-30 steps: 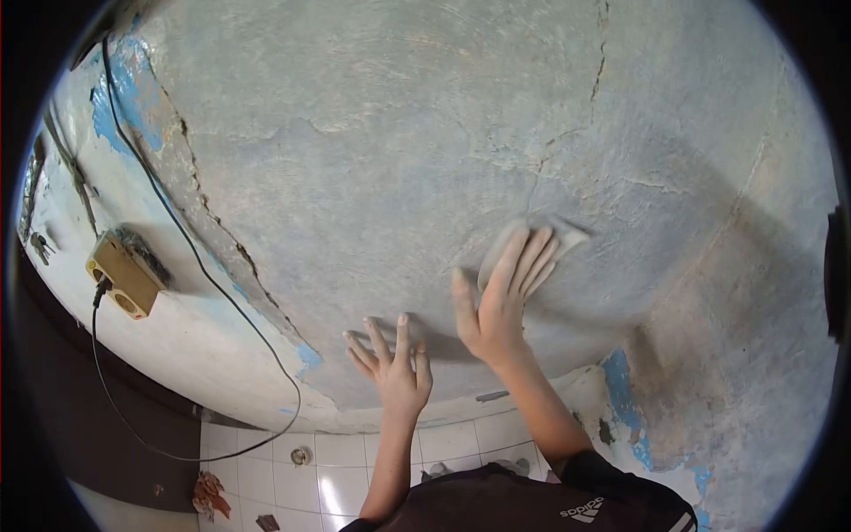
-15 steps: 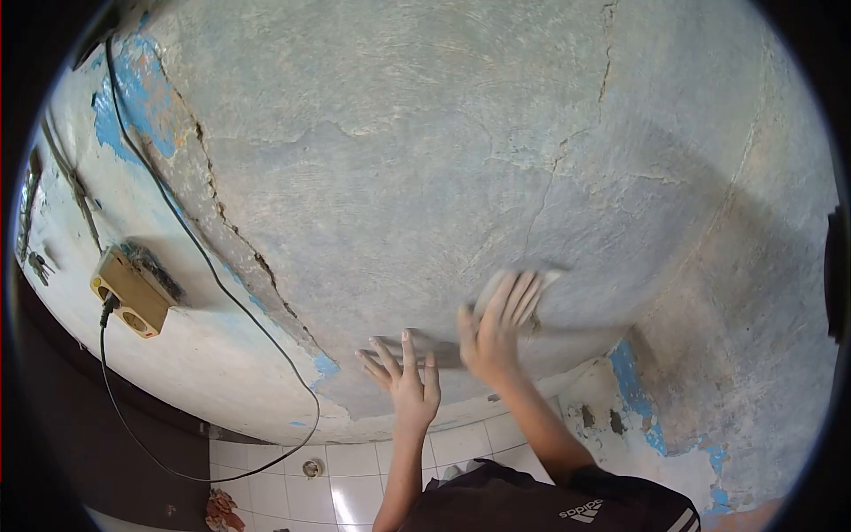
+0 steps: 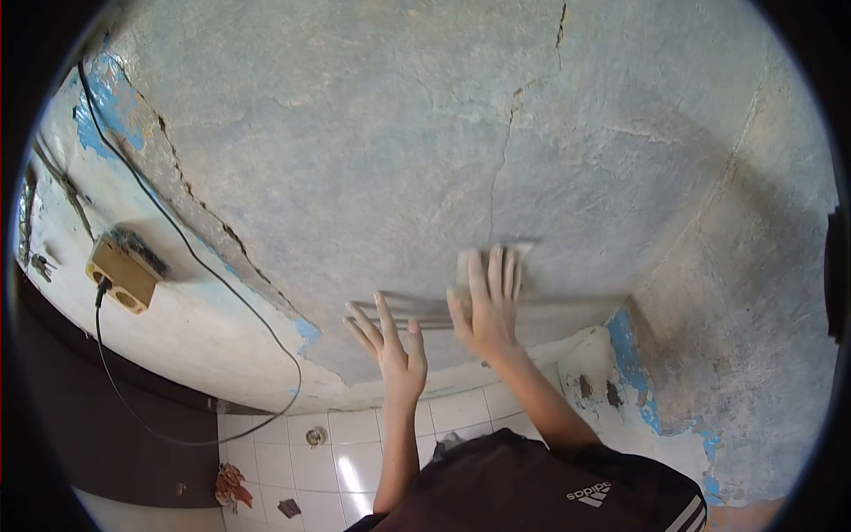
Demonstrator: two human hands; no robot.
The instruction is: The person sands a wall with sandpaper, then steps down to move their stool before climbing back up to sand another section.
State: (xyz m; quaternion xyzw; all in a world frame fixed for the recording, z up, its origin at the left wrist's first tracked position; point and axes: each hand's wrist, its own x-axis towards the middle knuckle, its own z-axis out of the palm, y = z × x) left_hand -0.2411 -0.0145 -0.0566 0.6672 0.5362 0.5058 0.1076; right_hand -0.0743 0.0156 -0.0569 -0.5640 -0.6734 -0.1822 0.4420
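Observation:
A grey, patchy wall (image 3: 355,195) with worn plaster fills most of the view. My right hand (image 3: 489,306) presses a pale, thin sheet, like sandpaper (image 3: 464,264), flat against it. The sheet's edges show on both sides of my long fingers, and its middle is hidden under them. To the left, my left hand (image 3: 394,350) is held up at the wall with fingers spread and nothing in it. Pale dust coats the fingers of both hands. A thin crack (image 3: 503,168) runs up the wall above my right hand.
At left, a yellowish socket block (image 3: 124,273) hangs with a plug in it, and its black cable (image 3: 232,297) loops down. Peeling blue paint (image 3: 628,355) marks the corner at right. Below are white floor tiles (image 3: 310,465), a drain (image 3: 316,436) and a reddish cloth (image 3: 231,487).
My right hand has moved slightly left and up with the sheet. My left hand is a little higher and further left. The wall has shifted left in view.

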